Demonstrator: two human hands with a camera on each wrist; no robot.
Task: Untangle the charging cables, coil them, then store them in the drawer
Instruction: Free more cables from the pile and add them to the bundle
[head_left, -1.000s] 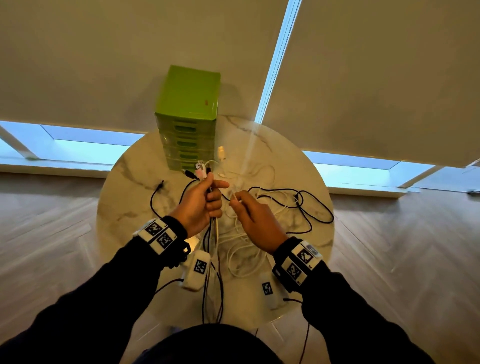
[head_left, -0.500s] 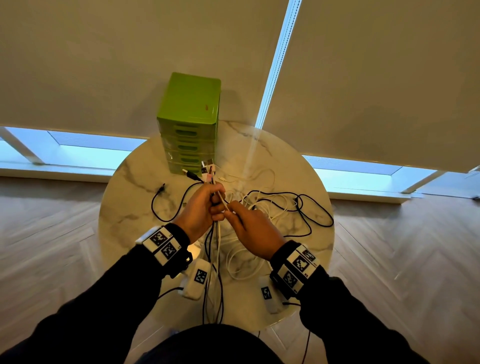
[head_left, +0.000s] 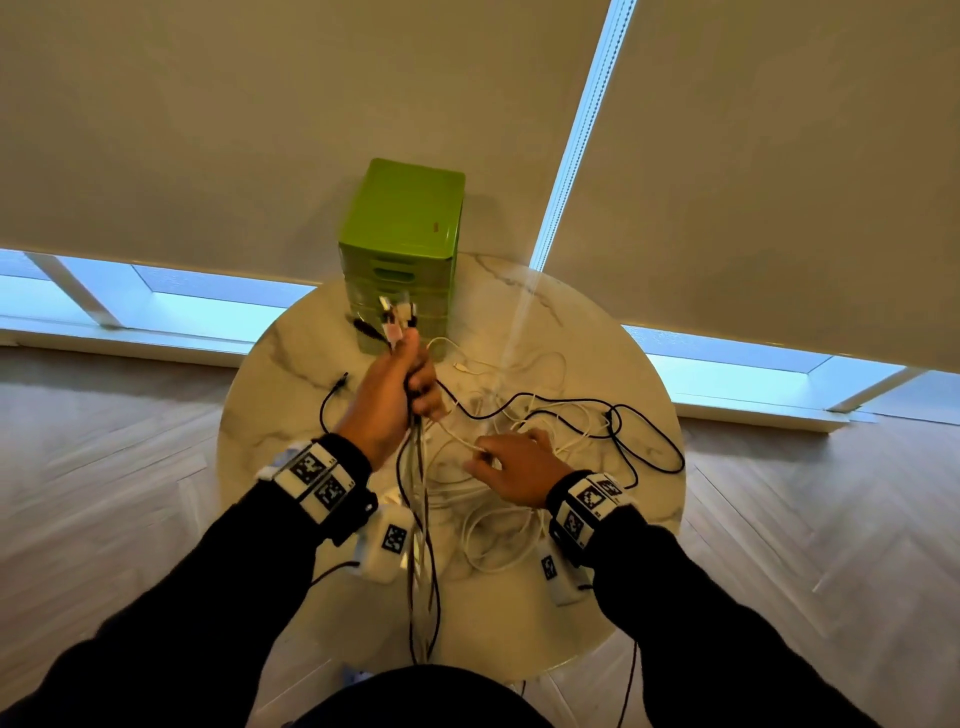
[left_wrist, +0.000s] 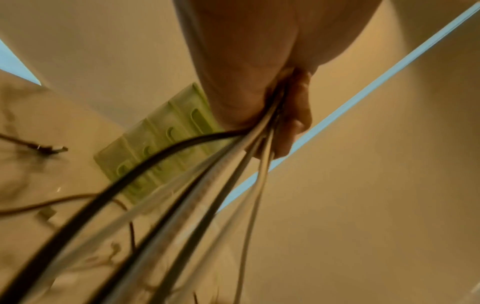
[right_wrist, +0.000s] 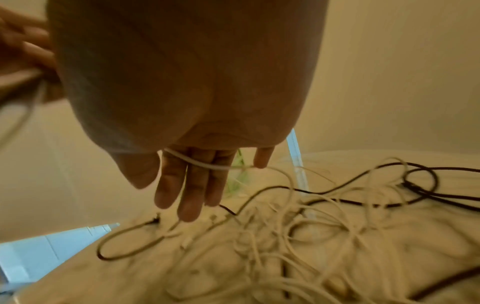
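My left hand (head_left: 400, 395) is raised over the round marble table (head_left: 291, 374) and grips a bundle of black and white charging cables (head_left: 418, 493). Their plugs (head_left: 396, 317) stick out above the fist, in front of the green drawer unit (head_left: 405, 244). In the left wrist view my curled fingers (left_wrist: 293, 115) wrap the bundle (left_wrist: 207, 185). My right hand (head_left: 514, 462) hovers lower and to the right, over the tangle (head_left: 545, 415) on the table. Its fingers (right_wrist: 192, 181) are straight, and one thin white cable (right_wrist: 207, 163) lies across them.
The drawer unit's drawers (left_wrist: 161, 139) look shut. A loose black cable end (head_left: 337, 384) lies left of my left hand. Black loops (head_left: 649, 441) reach toward the table's right edge. Roller blinds, low windows and wood floor surround the small table.
My left hand has lifted the bundle up and away toward the drawer unit. My right hand has parted from it and dropped down to the right onto the tangle, fingers straightened.
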